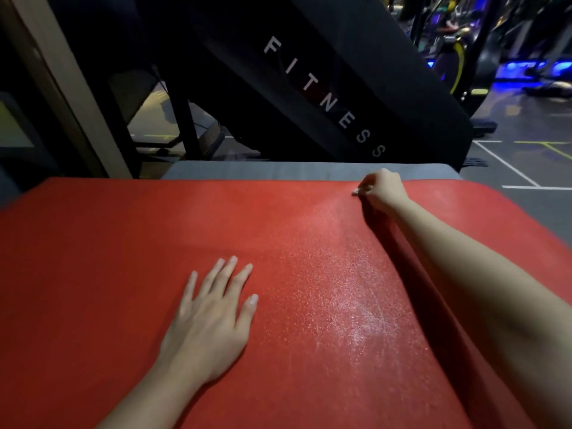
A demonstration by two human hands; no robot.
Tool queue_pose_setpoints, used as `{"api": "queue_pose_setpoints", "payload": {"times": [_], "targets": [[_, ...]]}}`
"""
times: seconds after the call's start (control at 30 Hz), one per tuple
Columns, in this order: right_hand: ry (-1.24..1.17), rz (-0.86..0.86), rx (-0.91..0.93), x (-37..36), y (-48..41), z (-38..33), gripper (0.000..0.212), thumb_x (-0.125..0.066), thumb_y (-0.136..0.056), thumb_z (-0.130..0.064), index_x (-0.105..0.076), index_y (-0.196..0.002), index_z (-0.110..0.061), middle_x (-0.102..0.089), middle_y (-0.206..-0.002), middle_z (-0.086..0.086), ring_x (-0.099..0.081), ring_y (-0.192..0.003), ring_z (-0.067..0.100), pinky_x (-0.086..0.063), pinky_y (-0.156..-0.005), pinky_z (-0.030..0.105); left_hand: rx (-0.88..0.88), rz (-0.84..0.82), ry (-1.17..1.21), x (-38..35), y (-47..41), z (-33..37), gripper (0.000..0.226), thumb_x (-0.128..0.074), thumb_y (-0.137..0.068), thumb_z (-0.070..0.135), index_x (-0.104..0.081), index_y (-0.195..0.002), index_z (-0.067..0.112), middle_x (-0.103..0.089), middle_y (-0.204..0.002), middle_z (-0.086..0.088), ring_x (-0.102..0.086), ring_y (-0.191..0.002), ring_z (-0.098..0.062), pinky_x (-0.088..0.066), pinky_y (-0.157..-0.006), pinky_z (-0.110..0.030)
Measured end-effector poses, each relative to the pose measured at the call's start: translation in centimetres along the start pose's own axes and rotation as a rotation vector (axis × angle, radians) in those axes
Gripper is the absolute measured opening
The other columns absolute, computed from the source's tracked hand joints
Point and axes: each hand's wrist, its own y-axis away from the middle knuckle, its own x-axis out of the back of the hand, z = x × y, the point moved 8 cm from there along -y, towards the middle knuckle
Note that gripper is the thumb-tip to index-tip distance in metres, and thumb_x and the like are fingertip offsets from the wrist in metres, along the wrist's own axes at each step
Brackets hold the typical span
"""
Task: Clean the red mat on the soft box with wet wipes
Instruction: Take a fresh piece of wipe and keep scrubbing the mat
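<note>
You have two hands in view, one mat, one box and one wipe. The red mat [123, 243] lies flat on top of the grey soft box [278, 170] and covers almost all of it; only a narrow grey strip of the box shows beyond the mat's far edge.

Your left hand [210, 323] lies palm down on the mat near its middle, with fingers straight and slightly spread, and holds nothing. Your right hand [382, 191] reaches to the mat's far edge on the right side. Its fingers are curled tight, and a small white scrap of the wipe [356, 191] shows at the fingertips, touching the mat. The rest of the wipe is hidden inside the hand.

The mat's surface is fine-grained and pebbly. One wet streak [356, 305] glistens pale on it, running from just below your right hand toward the near edge, beside your right forearm. The left part of the mat looks matt and evenly red.

Behind the box leans one black slanted panel [309, 72] with the white letters FITNESS. To the right, the dark floor [526, 125] carries white and yellow lines.
</note>
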Motion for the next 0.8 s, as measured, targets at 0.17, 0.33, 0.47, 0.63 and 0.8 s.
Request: {"api": "queue_pose_setpoints", "payload": {"times": [0.17, 0.33, 0.47, 0.63, 0.8], "targets": [[-0.053, 0.072, -0.096, -1.1, -3.7, 0.0, 0.022, -0.084, -0.075, -0.031, -0.076, -0.087, -0.014, -0.072, -0.089, 0.017, -0.068, -0.091, 0.032, -0.050, -0.077, 0.029, 0.001, 0.007, -0.006, 0.0, 0.0, 0.0, 0.077, 0.011, -0.089, 0.063, -0.006, -0.161, 0.041, 0.002, -0.170, 0.018, 0.014, -0.153, 0.000, 0.005, -0.127, -0.040], [0.057, -0.019, 0.003, -1.9, -4.1, -0.9, 0.033, -0.076, -0.083, -0.038, -0.074, -0.090, -0.007, -0.070, -0.087, 0.017, -0.066, -0.087, 0.033, -0.049, -0.074, 0.031, -0.005, 0.007, 0.002, 0.0, -0.1, -0.1, 0.076, 0.007, -0.092, 0.063, -0.010, -0.162, 0.040, -0.002, -0.170, 0.016, 0.011, -0.154, -0.001, 0.002, -0.128, -0.042], [0.096, -0.203, 0.135, -1.0, -1.8, -1.9, 0.023, -0.076, -0.082, -0.042, -0.074, -0.081, -0.019, -0.068, -0.071, 0.004, -0.062, -0.070, 0.016, -0.040, -0.064, 0.023, -0.003, 0.009, -0.001, 0.0, -0.1, -0.1, 0.075, 0.006, -0.093, 0.062, -0.011, -0.162, 0.039, -0.003, -0.170, 0.015, 0.010, -0.155, -0.003, 0.002, -0.128, -0.043], [0.042, -0.039, 0.148, -0.9, -2.5, -2.5, 0.023, -0.082, -0.075, -0.039, -0.076, -0.082, -0.018, -0.072, -0.076, 0.003, -0.066, -0.074, 0.018, -0.051, -0.069, 0.025, 0.002, -0.005, -0.007, 0.1, 0.1, 0.0, 0.076, 0.009, -0.091, 0.063, -0.007, -0.162, 0.040, 0.001, -0.170, 0.016, 0.013, -0.154, -0.001, 0.006, -0.127, -0.041], [-0.046, -0.032, 0.123, -2.2, -1.3, -2.7, 0.019, -0.079, -0.082, -0.028, -0.078, -0.092, -0.012, -0.075, -0.092, 0.009, -0.069, -0.090, 0.020, -0.044, -0.077, 0.021, -0.005, 0.009, -0.006, 0.1, -0.2, -0.1, 0.077, 0.008, -0.090, 0.062, -0.007, -0.162, 0.040, -0.001, -0.170, 0.015, 0.010, -0.155, -0.003, 0.005, -0.127, -0.041]]}}
